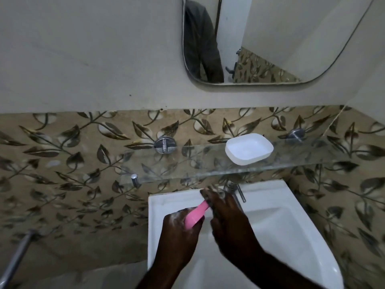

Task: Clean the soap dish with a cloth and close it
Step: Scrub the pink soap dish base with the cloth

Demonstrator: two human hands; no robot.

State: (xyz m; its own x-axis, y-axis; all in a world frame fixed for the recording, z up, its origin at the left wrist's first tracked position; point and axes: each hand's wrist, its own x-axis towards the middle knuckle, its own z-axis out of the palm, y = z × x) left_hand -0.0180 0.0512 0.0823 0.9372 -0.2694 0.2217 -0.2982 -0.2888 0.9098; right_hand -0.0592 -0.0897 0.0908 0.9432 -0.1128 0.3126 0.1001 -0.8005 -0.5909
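Scrubbing over the sink so suds drain: left hand grips pink half, right hand rubs its end, grip unclear; white half parked on shelf, 1 o'clock.

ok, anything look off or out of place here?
Nothing spilled or broken. Soap dish is apart: white half lies on the glass shelf; left hand grips the pink half over the sink, right hand at its top end. No cloth visible.
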